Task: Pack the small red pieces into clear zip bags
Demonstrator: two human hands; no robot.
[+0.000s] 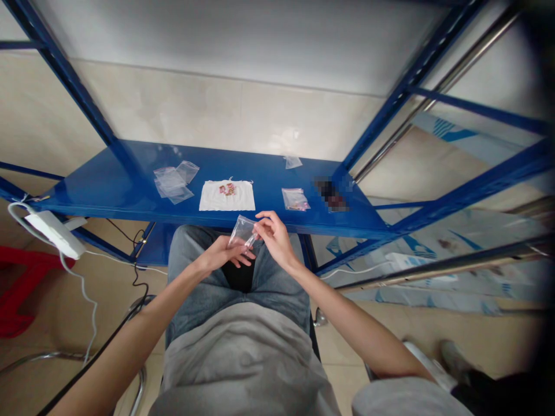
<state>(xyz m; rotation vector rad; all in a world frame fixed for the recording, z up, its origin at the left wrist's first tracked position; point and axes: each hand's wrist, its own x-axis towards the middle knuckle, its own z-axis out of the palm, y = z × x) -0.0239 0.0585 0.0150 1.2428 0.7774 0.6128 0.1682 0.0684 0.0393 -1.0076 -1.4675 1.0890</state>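
Observation:
Over my lap, just in front of the blue shelf [108,190], both hands meet on a small clear plastic bag [241,229]. My left hand [223,254] grips the bag from below, fingers curled round it. My right hand [272,236] pinches the bag's right edge between thumb and fingers. On the shelf behind lie a white cloth [227,196] with small pink and brown pieces [226,188] on it, a pile of empty clear bags [173,180] to its left, and a filled small bag [295,199] to its right.
Another clear bag [293,162] lies at the back of the shelf. Blue frame posts [69,81] rise on both sides. A white power strip [54,233] with its cable hangs at the left edge. A red stool [19,289] stands lower left; someone's shoe [453,355] shows lower right.

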